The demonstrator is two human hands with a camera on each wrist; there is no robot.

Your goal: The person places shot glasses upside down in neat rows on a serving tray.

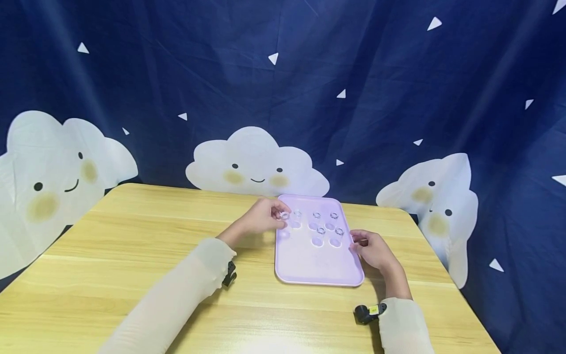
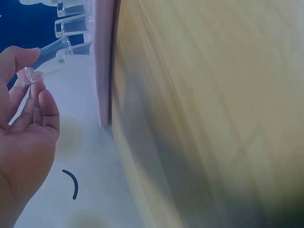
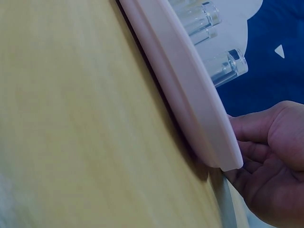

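My left hand (image 1: 265,216) reaches over the left rim of a pale purple tray (image 1: 318,268). Its thumb and fingers pinch a small clear glass (image 1: 285,216) near the end. In the left wrist view this glass lies between the thumb and the curled fingers, partly hidden by them. Several more small clear glasses (image 1: 335,238) stand in loose rows on the tray's middle and far part. At the right rim, my right hand (image 1: 372,248) grips the tray, thumb at the edge and fingers bent beside and below it, as the right wrist view shows.
The tray rests on a light wooden table (image 1: 132,275), toward its far edge. Behind the table hangs a dark blue curtain (image 1: 247,83) with white clouds and small triangles. A black camera (image 1: 364,313) sits on the right wrist.
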